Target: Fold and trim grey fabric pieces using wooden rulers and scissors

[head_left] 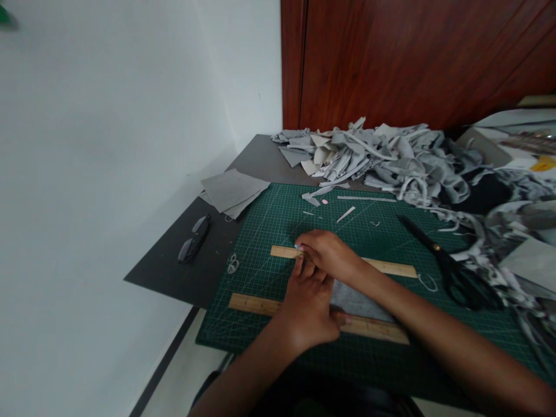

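Observation:
My left hand (310, 310) is spread over a piece of grey fabric (358, 301) on the green cutting mat (278, 214). Its fingertips reach the far wooden ruler (391, 268), while the thumb rests at the near wooden ruler (376, 329). The fabric lies between the two rulers, partly covered by my hands and right forearm. My right hand (325, 252) is closed in a pinch at the far ruler, left of its middle, close to my left fingertips. What the pinch holds, if anything, is hidden.
Black scissors (452, 266) lie on the mat's right side. Grey fabric scraps (382, 153) are heaped at the back and right. Cut grey pieces (232, 191) and eyeglasses (194, 238) lie on the dark tabletop (174, 272) at left. Small offcuts (346, 214) dot the mat.

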`<state>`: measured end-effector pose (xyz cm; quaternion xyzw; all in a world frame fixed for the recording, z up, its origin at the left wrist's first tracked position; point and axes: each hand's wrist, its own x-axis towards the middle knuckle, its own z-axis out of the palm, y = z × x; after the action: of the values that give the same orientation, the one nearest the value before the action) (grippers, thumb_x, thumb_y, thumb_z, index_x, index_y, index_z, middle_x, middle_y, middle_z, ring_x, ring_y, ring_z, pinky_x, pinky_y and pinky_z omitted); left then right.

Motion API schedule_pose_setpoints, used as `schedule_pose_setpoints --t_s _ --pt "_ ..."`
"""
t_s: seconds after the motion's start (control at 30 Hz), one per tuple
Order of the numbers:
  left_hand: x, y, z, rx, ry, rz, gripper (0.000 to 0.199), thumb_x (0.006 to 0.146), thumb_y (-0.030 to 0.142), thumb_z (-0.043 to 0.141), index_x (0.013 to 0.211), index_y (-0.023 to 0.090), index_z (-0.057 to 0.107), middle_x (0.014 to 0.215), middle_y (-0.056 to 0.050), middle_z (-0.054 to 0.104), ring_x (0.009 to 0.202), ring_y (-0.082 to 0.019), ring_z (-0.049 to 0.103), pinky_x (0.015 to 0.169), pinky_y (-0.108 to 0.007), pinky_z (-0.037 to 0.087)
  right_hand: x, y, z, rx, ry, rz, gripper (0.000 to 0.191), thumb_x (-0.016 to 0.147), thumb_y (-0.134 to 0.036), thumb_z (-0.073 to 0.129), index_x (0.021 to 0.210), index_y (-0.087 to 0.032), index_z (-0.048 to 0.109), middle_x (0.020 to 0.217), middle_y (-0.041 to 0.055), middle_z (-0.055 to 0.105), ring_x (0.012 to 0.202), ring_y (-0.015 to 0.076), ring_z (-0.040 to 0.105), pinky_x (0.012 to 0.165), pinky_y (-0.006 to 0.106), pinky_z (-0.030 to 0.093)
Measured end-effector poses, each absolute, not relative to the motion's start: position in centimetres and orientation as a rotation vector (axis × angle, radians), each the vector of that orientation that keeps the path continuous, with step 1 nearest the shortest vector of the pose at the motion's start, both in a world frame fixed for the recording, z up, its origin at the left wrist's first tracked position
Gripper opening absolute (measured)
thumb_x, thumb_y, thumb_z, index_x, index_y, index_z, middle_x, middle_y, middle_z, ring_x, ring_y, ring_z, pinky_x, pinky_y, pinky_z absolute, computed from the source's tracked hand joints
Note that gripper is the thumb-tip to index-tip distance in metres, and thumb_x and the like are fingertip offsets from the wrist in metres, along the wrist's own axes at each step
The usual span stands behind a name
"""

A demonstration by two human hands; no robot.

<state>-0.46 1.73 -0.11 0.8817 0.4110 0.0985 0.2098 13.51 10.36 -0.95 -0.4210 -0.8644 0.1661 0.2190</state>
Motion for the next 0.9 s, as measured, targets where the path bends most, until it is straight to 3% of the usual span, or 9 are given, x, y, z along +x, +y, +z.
schedule_pose_setpoints --t_s 0.17,0.37,0.7,0.9 --pt "-0.5 1.7 -0.1 2.459 1.150 0.276 0.089 0.082 0.055 0.073 0.156 0.017 0.044 0.171 -0.011 0.033 0.163 -0.037 0.009 0.133 -0.056 0.003 13.8 10.5 -0.1 -1.215 -2.517 0.321 0.017 0.095 -0.013 0.057 0.091 -0.019 0.072 0.084 0.0048 0.071 0.079 0.0190 0.063 0.075 0.030 0.039" --pt "-0.4 1.6 0.0 2.463 1.175 0.247 0.089 0.081 0.058 0.073 0.154 0.014 0.046 0.166 -0.014 0.041 0.161 -0.040 0.015 0.133 -0.056 0.006 14.6 10.7 0.8 -1.289 -2.576 0.269 0.015 0.087 -0.007 0.061 0.086 -0.019 0.070 0.080 0.0032 0.072 0.073 0.0176 0.062 0.071 0.030 0.035" --pt "-0.5 1.6 -0.1 2.465 1.157 0.251 0.088 0.082 0.058 0.073 0.155 0.015 0.046 0.168 -0.013 0.037 0.162 -0.039 0.009 0.133 -0.057 0.002 13.6 10.6 -0.6 -1.163 -2.365 0.507 0.018 0.094 -0.009 0.058 0.092 -0.019 0.072 0.085 0.0042 0.075 0.081 0.0197 0.068 0.075 0.028 0.045" --pt "-0.5 1.7 -0.5 2.473 1.146 0.298 0.087 0.083 0.058 0.071 0.156 0.019 0.044 0.169 -0.011 0.036 0.162 -0.037 0.008 0.133 -0.057 0.002 13.6 10.5 -0.6 -1.120 -2.382 0.494 0.019 0.094 -0.008 0.056 0.089 -0.019 0.070 0.083 0.0040 0.073 0.077 0.0182 0.067 0.074 0.028 0.044"
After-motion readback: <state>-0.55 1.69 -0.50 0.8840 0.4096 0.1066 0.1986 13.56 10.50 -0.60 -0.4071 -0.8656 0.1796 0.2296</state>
